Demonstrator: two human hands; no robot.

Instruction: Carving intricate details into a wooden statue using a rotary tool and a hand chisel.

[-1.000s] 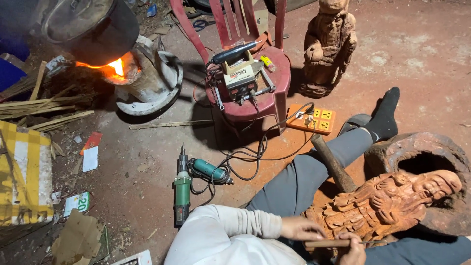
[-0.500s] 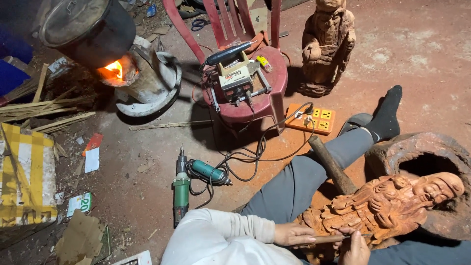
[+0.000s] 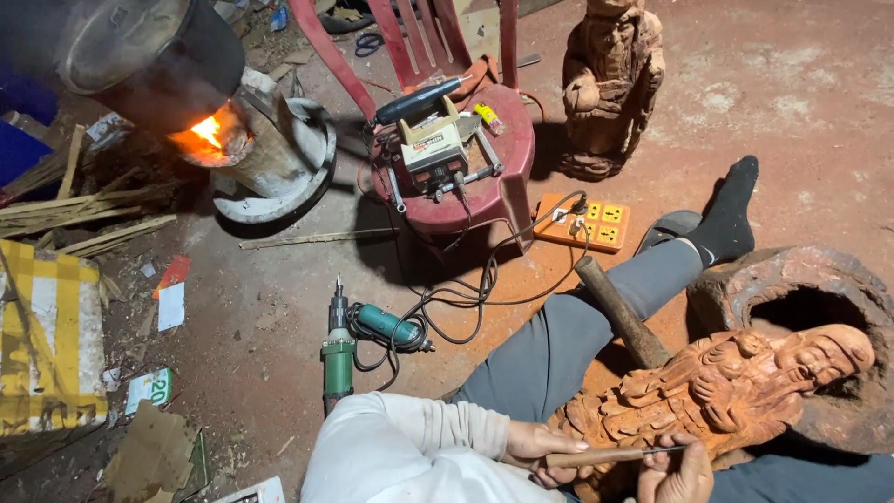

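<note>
Fingers of the right hand (image 3: 678, 473) are curled around the front of a chisel (image 3: 610, 455), close to where its pale wooden handle meets the thin metal blade; the blade tip rests against the lower edge of the wooden carving (image 3: 722, 387). The left hand (image 3: 540, 445) lies at the handle's rear end, fingers folded about it and partly hidden beneath it, so how tightly they close cannot be told. The chisel runs nearly level between the two hands, just below the carving. The carving, a reddish figure with a smiling face, lies tilted across the person's lap, its head toward a hollow tree stump (image 3: 805, 298) at the right. A mallet (image 3: 619, 312) leans against the grey trouser leg just above the carving. Farther out, on the dirt floor (image 3: 279, 298), lie a green power tool (image 3: 339, 349) with its black cord, an orange power strip (image 3: 585, 222) and a red plastic chair (image 3: 447, 140) carrying a small machine. A second carved figure (image 3: 610, 84) stands upright behind the chair. At the upper left, a fire (image 3: 207, 133) burns under a dark pot (image 3: 149, 51).
</note>
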